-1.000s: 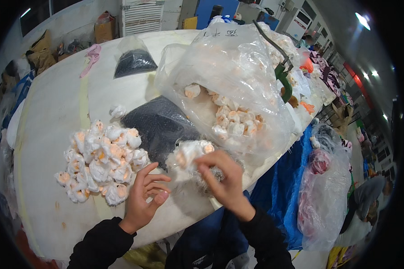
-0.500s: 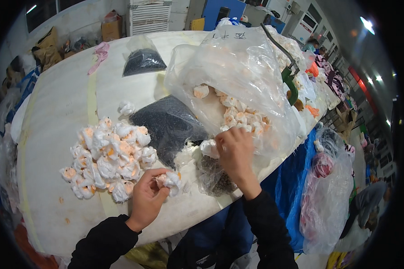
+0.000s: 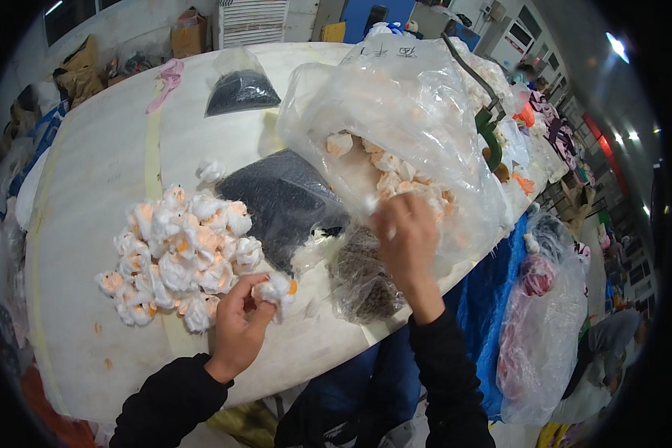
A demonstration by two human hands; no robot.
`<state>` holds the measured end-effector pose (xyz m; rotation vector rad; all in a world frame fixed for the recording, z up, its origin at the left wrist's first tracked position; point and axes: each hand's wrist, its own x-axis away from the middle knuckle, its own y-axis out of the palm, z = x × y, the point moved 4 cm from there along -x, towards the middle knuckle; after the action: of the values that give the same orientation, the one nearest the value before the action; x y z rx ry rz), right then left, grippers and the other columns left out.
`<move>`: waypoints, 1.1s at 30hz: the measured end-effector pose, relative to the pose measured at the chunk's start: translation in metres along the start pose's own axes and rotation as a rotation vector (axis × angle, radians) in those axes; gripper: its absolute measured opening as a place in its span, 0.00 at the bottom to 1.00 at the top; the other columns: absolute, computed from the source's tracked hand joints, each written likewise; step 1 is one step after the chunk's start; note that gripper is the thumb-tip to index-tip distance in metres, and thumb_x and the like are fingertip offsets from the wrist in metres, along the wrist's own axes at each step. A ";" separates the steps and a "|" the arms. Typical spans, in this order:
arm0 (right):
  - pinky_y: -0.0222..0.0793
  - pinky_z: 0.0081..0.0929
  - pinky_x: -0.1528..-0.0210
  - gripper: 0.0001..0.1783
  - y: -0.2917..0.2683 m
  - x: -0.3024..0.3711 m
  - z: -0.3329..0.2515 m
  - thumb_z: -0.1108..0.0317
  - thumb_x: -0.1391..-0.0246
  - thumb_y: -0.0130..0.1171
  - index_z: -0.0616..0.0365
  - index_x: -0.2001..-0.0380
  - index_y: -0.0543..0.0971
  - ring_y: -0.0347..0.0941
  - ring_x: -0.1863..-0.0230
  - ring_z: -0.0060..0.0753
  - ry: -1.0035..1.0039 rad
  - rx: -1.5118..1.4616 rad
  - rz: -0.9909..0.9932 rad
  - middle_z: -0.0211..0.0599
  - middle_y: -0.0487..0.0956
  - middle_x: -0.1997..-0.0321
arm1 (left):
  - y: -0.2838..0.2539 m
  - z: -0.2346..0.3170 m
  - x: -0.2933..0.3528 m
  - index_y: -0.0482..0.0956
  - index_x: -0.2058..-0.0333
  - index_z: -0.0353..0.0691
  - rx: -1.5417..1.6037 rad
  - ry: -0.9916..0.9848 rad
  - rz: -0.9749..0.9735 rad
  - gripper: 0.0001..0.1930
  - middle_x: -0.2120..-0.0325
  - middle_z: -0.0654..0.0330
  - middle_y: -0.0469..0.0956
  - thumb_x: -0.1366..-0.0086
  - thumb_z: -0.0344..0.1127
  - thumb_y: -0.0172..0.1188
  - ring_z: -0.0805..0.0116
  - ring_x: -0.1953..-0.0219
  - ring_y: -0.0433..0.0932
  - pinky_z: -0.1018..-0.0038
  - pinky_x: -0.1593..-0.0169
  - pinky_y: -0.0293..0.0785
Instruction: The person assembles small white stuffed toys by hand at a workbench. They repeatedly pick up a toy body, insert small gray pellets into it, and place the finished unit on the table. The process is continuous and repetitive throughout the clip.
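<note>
Between the thumb and fingers of my left hand [image 3: 240, 322] is a small white plush piece [image 3: 276, 290] with an orange tip facing right. Beside that hand lies a heap of similar white and peach plush pieces [image 3: 179, 254]. My right hand [image 3: 407, 233] hovers at the mouth of a large clear plastic bag [image 3: 396, 97], with its fingers curled and blurred; whether it holds anything is unclear. More plush pieces [image 3: 403, 179] spill from that bag. Just left of my right wrist sits a small clear bag of brown-grey granules [image 3: 364, 280].
A clear bag of black filling [image 3: 280, 198] lies mid-table, with a smaller one [image 3: 242, 91] farther back. A pink strip [image 3: 168, 78] is near the far edge. A green-handled metal tool [image 3: 488, 134] stands beside the large bag. Blue sheeting [image 3: 474, 321] hangs at the right edge.
My right hand has moved slightly right and up toward the large bag's mouth. In my left hand the plush piece has turned, and its orange tip shows more.
</note>
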<state>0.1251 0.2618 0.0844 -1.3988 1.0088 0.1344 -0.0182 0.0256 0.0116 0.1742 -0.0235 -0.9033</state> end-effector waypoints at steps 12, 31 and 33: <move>0.65 0.41 0.49 0.08 0.072 0.019 -0.030 0.63 0.46 0.69 0.52 0.63 0.85 0.75 0.52 0.41 -0.111 0.084 -0.345 0.34 0.81 0.61 | 0.005 -0.002 0.000 0.75 0.51 0.33 -0.014 0.002 -0.114 0.10 0.58 0.62 0.79 0.29 0.21 0.56 0.76 0.55 0.78 0.76 0.48 0.75; 0.76 0.34 0.62 0.21 -0.020 0.086 -0.102 0.73 0.59 0.80 0.57 0.59 0.85 0.79 0.65 0.41 -0.122 -0.594 -0.118 0.36 0.83 0.64 | 0.002 0.005 0.001 0.73 0.46 0.37 -0.100 -0.037 -0.030 0.13 0.66 0.66 0.79 0.26 0.30 0.62 0.84 0.67 0.76 0.84 0.68 0.71; 0.77 0.37 0.60 0.27 -0.017 0.096 -0.106 0.68 0.60 0.82 0.58 0.54 0.85 0.79 0.60 0.43 -0.095 -0.567 -0.115 0.37 0.83 0.59 | 0.003 0.003 0.001 0.75 0.47 0.36 -0.044 -0.099 -0.036 0.12 0.67 0.66 0.80 0.24 0.32 0.61 0.85 0.70 0.75 0.84 0.69 0.70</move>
<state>0.1400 0.1221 0.0511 -1.9398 0.8399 0.4228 -0.0158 0.0260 0.0145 0.0894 -0.0929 -0.9473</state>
